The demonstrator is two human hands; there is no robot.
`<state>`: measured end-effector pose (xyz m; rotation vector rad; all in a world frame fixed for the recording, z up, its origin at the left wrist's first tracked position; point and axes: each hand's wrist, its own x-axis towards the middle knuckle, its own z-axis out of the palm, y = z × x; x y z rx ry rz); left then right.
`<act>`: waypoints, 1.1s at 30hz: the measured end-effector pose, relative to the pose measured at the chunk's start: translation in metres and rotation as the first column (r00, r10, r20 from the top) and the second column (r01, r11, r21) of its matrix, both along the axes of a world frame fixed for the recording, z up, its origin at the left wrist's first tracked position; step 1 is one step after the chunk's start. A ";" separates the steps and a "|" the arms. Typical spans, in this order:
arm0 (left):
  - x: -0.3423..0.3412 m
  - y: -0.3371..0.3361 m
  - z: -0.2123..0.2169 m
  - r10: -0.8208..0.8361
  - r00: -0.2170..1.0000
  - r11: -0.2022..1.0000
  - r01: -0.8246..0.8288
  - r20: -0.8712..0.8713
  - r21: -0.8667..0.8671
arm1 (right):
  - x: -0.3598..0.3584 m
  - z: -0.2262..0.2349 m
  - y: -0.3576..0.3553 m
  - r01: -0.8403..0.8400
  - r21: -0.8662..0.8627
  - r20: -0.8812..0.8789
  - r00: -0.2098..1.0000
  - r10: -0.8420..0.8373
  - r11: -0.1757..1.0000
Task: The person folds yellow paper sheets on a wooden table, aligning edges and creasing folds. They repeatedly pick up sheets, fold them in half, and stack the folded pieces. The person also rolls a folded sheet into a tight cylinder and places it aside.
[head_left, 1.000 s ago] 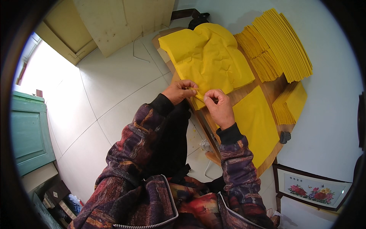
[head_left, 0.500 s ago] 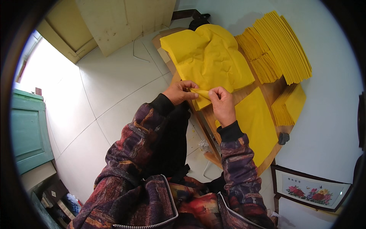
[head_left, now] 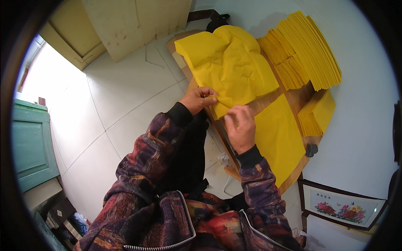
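The right hand [head_left: 242, 130] has dropped back toward the person's body since half a second ago, when its thumb and finger were at the folded edge beside the left hand [head_left: 194, 101]; the left hand has hardly moved. From where I stand, the right hand's fingers are curled, thumb close to the forefinger, just beside the fold; they are blurred, and I cannot tell whether anything is between them. The left hand pinches the near edge of a wrinkled yellow bundle [head_left: 234, 67], thumb on top, narrow grip.

That bundle lies on the wooden table [head_left: 264, 102], its near corner at the table's edge, in front of the person. To its right, nearer the person, a flat yellow sheet [head_left: 282, 140] lies smooth on the wood, partly behind the right hand. Farther right, along the wall, there is a tall fanned stack [head_left: 312, 50] of yellow pieces, with a smaller yellow stack [head_left: 287, 58] beside it and a folded yellow pile [head_left: 317, 113] nearer the person. A small dark grey object [head_left: 311, 150] sits at the table's edge.
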<state>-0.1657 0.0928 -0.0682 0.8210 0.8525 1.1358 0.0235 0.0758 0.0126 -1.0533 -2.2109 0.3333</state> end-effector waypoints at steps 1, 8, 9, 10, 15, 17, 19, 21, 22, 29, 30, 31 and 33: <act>0.001 0.000 -0.001 0.006 1.000 1.000 -0.006 0.023 0.003 | 0.000 -0.001 -0.004 -0.045 0.043 0.081 0.996 0.041 0.998; 0.000 0.001 -0.001 -0.001 1.000 1.000 0.001 -0.024 -0.028 | -0.006 -0.005 0.001 -0.099 0.157 0.237 0.970 0.060 0.983; 0.000 0.001 -0.001 -0.004 1.000 1.000 0.003 -0.010 -0.023 | -0.006 -0.005 0.003 -0.105 0.163 0.226 0.972 0.066 0.981; 0.000 0.001 -0.002 -0.010 1.000 1.000 0.010 0.017 -0.012 | -0.006 -0.005 0.004 -0.098 0.146 0.206 0.976 0.066 0.984; -0.001 0.001 -0.003 -0.023 1.000 1.000 0.023 0.002 -0.013 | -0.006 -0.006 0.006 -0.042 -0.028 0.034 0.998 0.043 0.999; -0.001 0.001 -0.003 -0.022 1.000 1.000 0.022 0.004 -0.010 | -0.007 -0.006 0.008 -0.041 -0.108 -0.018 0.999 0.040 0.993; -0.001 0.001 -0.002 -0.023 1.000 1.000 0.023 0.020 -0.002 | -0.008 -0.006 0.009 -0.030 -0.211 -0.060 0.998 0.018 0.977; -0.001 0.001 -0.001 -0.019 1.000 1.000 0.019 -0.010 -0.004 | -0.008 -0.005 0.010 -0.010 -0.336 -0.090 0.996 -0.021 0.942; -0.001 0.001 -0.001 -0.018 1.000 1.000 0.018 -0.015 -0.009 | -0.008 -0.005 0.011 -0.012 -0.379 -0.112 0.993 -0.033 0.925; 0.001 0.001 0.002 0.008 1.000 1.000 -0.008 -0.016 -0.016 | -0.004 -0.003 0.017 -0.056 -0.440 -0.153 0.988 -0.013 0.896; 0.002 0.001 0.002 0.016 1.000 1.000 -0.017 -0.011 -0.017 | -0.003 -0.003 0.017 -0.054 -0.426 -0.132 0.991 -0.003 0.903; 0.002 0.001 0.002 0.027 1.000 0.999 -0.028 -0.012 -0.030 | -0.001 -0.002 0.016 -0.058 -0.460 -0.169 0.985 -0.023 0.886; 0.003 0.001 0.003 0.035 0.999 0.999 -0.035 0.006 0.013 | 0.004 -0.001 0.013 -0.030 -0.545 -0.213 0.972 -0.103 0.838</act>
